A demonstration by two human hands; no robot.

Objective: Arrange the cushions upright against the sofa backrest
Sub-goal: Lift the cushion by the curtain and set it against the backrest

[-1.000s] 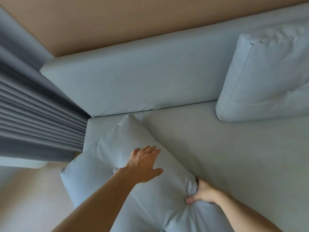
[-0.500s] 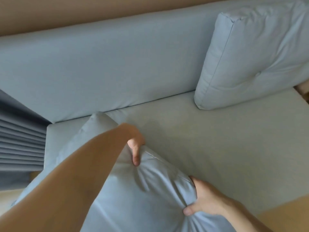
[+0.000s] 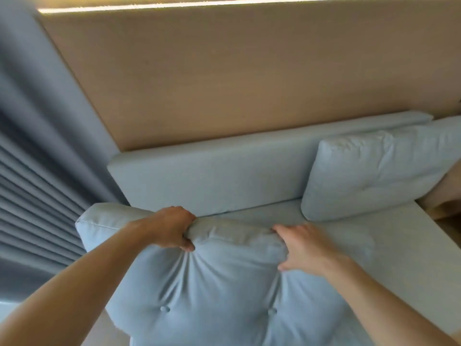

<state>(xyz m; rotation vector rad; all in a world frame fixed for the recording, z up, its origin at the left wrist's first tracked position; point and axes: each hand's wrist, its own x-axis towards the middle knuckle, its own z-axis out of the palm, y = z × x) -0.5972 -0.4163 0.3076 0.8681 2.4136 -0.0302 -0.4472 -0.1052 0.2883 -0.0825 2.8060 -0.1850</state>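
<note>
A pale blue buttoned cushion (image 3: 214,290) is raised off the sofa seat (image 3: 389,258), tilted toward me at the sofa's left end. My left hand (image 3: 172,229) grips its top edge, fingers curled over the fabric. My right hand (image 3: 303,248) clamps the same top edge further right, near the corner. A second pale blue cushion (image 3: 374,171) leans upright against the sofa backrest (image 3: 212,176) at the right. The stretch of backrest behind the held cushion is bare.
Grey pleated curtains (image 3: 37,196) hang close to the sofa's left end. A tan wall panel (image 3: 249,71) rises behind the backrest. A wooden surface (image 3: 446,216) shows past the sofa's right end.
Both hands have lifted the near cushion from lying on the seat, and my left hand has shifted to grip the top edge. My view has tilted upward toward the wall.
</note>
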